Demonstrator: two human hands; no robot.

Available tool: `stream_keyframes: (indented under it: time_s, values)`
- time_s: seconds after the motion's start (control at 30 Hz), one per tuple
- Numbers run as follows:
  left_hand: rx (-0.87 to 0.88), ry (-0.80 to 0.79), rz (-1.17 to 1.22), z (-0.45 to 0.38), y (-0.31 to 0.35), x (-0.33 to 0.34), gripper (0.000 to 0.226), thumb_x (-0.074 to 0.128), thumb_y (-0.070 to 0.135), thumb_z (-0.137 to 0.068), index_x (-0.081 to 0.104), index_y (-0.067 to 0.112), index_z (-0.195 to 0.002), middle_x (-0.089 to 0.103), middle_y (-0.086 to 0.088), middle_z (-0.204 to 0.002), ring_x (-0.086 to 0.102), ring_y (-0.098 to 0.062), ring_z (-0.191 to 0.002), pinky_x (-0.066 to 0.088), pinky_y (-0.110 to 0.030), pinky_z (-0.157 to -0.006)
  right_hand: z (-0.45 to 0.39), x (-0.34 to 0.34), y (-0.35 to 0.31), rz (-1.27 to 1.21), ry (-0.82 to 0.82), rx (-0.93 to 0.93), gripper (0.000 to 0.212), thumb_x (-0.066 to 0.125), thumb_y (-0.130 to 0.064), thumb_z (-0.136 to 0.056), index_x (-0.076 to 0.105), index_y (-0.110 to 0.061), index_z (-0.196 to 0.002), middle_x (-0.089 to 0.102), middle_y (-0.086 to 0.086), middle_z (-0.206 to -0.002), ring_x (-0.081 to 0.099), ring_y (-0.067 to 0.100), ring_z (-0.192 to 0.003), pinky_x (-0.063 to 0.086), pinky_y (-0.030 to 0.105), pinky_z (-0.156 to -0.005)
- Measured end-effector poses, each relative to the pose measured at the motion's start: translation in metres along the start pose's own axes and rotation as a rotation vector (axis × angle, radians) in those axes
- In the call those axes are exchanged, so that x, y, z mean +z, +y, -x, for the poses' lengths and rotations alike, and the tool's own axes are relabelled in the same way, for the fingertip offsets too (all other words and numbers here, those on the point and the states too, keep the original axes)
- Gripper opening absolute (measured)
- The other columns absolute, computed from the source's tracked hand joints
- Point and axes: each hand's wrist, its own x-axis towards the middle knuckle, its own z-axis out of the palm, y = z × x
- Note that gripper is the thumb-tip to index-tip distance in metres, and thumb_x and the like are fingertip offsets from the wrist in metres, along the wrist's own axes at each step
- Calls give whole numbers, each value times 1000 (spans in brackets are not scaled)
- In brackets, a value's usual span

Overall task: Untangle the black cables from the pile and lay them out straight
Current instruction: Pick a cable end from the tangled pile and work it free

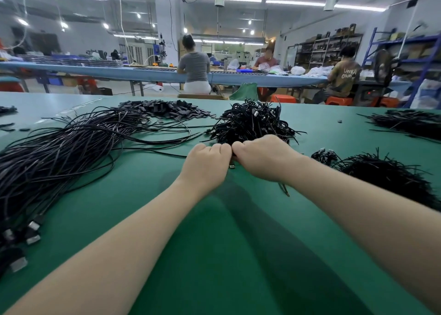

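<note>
From the head camera, both hands meet at the near edge of the tangled heap of short black cables [253, 123] on the green-covered tabletop [214, 243]. The left hand [206, 164] and the right hand [262, 158] are curled into loose fists with knuckles touching, each apparently pinching a piece of cable between them. The fingertips are turned away from the camera, so exactly what each one grips cannot be told. A small metal connector end [231, 166] shows just below the gap between the fists, and a thin black cable tail [284, 189] trails out under the right wrist toward the wearer.

The heap lies straight ahead, touching the fingers on their far side, about equally near to either hand. Drawing a cable free looks like a pull back toward the body, then a swing to one side.

To the left, a large bundle of long black cables with silver plugs [59, 159] already lies roughly straight, running from far centre toward the near left. A second dark mound of short cables [386, 178] sits just beside the right forearm and could catch a sweeping wrist. A spread of small flat black pieces [164, 110] lies behind the heap, well clear.
</note>
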Motion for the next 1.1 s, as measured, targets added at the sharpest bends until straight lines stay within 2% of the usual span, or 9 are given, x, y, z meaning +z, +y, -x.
stream_keyframes:
  time_s: [0.1,0.23,0.33,0.43,0.5,0.7,0.9,1.0,1.1]
  values:
    - [-120,-52,101,5,5,3,11,65,6,-81,54,8,-78,60,-5,-64,55,-29,-50,29,-30,-55,1,-16,19,54,-8,-78,34,27,-49,-100,46,-21,-105,64,0,-103,65,23,-91,39,32,-67]
    - [-445,-187,336,15,-7,18,26,29,32,-102,36,15,-83,48,3,-70,50,-30,-63,28,-34,-57,22,-45,91,-12,-284,308,65,36,-70,-88,46,-24,-134,56,1,-130,57,22,-113,51,35,-77]
    - [-500,-182,427,15,-10,21,31,26,34,-102,31,18,-76,46,3,-65,46,-25,-58,26,-33,-52,54,-49,139,140,-553,475,55,45,-59,-92,66,-13,-113,68,3,-102,64,18,-93,55,34,-84]
    - [-472,-239,399,14,-7,23,32,25,35,-103,29,20,-75,44,4,-64,43,-22,-56,23,-33,-51,85,-34,158,64,-712,566,50,51,-60,-89,64,-11,-84,62,-9,-49,65,7,-53,54,19,-61]
    - [-473,-260,393,14,-7,24,32,25,35,-103,29,20,-76,44,4,-64,43,-22,-56,24,-33,-52,103,-25,160,32,-704,600,47,50,-61,-88,59,-18,-71,56,-11,-38,63,6,-47,46,17,-52]
    - [-501,-296,407,16,-7,23,32,24,35,-103,28,21,-74,44,4,-65,41,-16,-54,24,-32,-51,115,-14,164,-116,-471,645,25,68,-50,-82,65,-29,-69,67,-12,-64,65,7,-60,50,22,-59]
    - [-564,-378,648,14,-14,27,36,27,36,-103,31,17,-72,47,-2,-69,44,-23,-63,31,-35,-57,102,-28,155,-187,-591,664,18,75,-38,-79,68,-23,-70,69,-10,-64,63,1,-48,48,17,-49]
    - [-597,-410,756,13,-17,29,35,29,35,-103,36,11,-79,49,-5,-74,44,-26,-69,39,-41,-67,93,-39,153,-175,-574,656,19,73,-36,-82,68,-22,-71,69,-11,-61,64,2,-52,55,23,-60]
    - [-632,-437,866,12,-20,31,38,30,37,-103,40,5,-85,48,-10,-82,42,-21,-72,42,-42,-74,81,-54,146,-354,-285,657,19,64,-35,-88,67,-19,-78,71,-6,-71,67,8,-61,57,28,-58]
